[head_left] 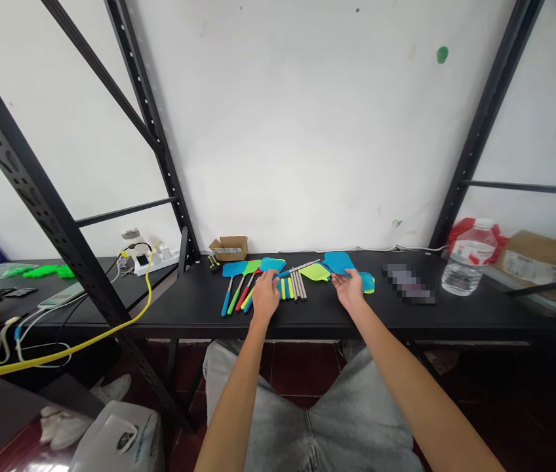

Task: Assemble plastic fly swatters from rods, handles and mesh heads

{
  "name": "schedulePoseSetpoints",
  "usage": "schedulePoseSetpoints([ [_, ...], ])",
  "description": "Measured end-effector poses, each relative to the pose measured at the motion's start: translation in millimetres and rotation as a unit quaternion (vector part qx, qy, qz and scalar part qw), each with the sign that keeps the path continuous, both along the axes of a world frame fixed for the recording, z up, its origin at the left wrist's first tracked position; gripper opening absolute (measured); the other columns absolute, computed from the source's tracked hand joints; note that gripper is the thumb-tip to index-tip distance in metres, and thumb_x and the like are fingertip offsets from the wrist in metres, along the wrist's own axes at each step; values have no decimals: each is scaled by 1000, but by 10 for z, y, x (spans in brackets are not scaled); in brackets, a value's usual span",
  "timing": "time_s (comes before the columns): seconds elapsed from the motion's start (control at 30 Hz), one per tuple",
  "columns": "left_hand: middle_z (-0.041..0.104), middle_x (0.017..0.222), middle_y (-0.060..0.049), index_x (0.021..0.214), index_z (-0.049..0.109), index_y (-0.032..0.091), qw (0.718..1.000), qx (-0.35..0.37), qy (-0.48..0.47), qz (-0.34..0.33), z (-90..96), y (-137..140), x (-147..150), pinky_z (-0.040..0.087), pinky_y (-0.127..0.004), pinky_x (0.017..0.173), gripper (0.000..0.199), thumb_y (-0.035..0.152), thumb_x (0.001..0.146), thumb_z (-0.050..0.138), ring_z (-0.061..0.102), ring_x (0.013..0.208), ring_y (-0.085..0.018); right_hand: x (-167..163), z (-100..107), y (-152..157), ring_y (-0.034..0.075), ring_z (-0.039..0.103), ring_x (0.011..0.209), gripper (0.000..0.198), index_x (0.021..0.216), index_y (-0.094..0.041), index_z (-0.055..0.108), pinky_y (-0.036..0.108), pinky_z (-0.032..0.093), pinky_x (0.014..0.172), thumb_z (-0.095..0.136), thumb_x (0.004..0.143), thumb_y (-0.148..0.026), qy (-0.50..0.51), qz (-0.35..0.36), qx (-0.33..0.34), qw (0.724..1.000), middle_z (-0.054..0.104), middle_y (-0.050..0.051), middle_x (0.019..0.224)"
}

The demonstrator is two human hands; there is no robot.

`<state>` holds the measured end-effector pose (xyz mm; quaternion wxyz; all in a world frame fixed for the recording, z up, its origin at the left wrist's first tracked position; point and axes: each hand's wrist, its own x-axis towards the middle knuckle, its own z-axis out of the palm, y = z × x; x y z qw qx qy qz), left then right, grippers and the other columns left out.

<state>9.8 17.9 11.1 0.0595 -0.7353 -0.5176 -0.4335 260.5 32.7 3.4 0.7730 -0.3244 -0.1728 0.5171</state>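
Along the black table, finished-looking fly swatters lie side by side at the left, with blue, green and red handles (233,298) and flat heads (235,269). My left hand (265,295) is over the right end of this row, fingers curled down beside a blue swatter head (273,263); what they grip is hidden. Short yellow and blue handle grips (286,288) and several thin metal rods (298,286) lie just right of it. My right hand (351,288) pinches a blue swatter head (337,262) near its neck. A yellow-green head (314,272) and more blue heads (368,280) lie around it.
A small open cardboard box (229,248) stands at the back left. To the right are a blurred-out flat object (408,283), a large water bottle (469,259) and a cardboard parcel (538,259). Black rack posts (164,144) and a yellow cable (143,311) border the left.
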Motion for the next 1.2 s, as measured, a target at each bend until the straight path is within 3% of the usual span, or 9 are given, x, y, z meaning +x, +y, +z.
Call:
schedulePoseSetpoints([
  [0.23, 66, 100, -8, 110, 59, 21, 1000, -3, 8, 1, 3, -1, 2, 41, -28, 64, 22, 23, 99, 39, 60, 87, -24, 11, 11, -5, 15, 63, 53, 11, 72, -24, 46, 25, 56, 49, 55, 72, -30, -38, 18, 4, 999, 67, 2, 65],
  [0.43, 66, 101, -8, 109, 59, 21, 1000, -7, 13, -3, 13, -10, -1, 42, -29, 66, 23, 23, 99, 39, 60, 88, -24, -5, 37, -26, 15, 63, 54, 6, 73, -24, 46, 25, 55, 48, 51, 73, -27, -5, 31, -6, 999, 70, 5, 69],
  [0.6, 66, 102, -9, 110, 60, 22, 1000, -14, 1, -3, 37, -32, 5, 43, -29, 66, 24, 23, 98, 39, 61, 88, -24, 8, 5, 3, 16, 63, 53, 14, 72, -25, 44, 27, 56, 50, 54, 73, -33, -68, 33, 21, 997, 68, 3, 66],
  [0.9, 67, 102, -9, 109, 60, 21, 1000, -11, -5, -6, 13, -5, -9, 43, -30, 66, 23, 24, 98, 40, 61, 88, -24, -34, 29, 18, 14, 58, 48, 12, 69, -24, 43, 25, 52, 46, 53, 74, -28, -47, 41, -8, 998, 66, 4, 60],
  [1.2, 69, 101, -8, 111, 64, 21, 999, -14, -24, -36, 49, -43, 1, 46, -30, 68, 26, 27, 97, 42, 64, 87, -23, 13, 25, 19, 14, 59, 49, 20, 68, -25, 40, 26, 53, 48, 56, 75, -35, -72, 51, 12, 996, 64, 3, 62],
])
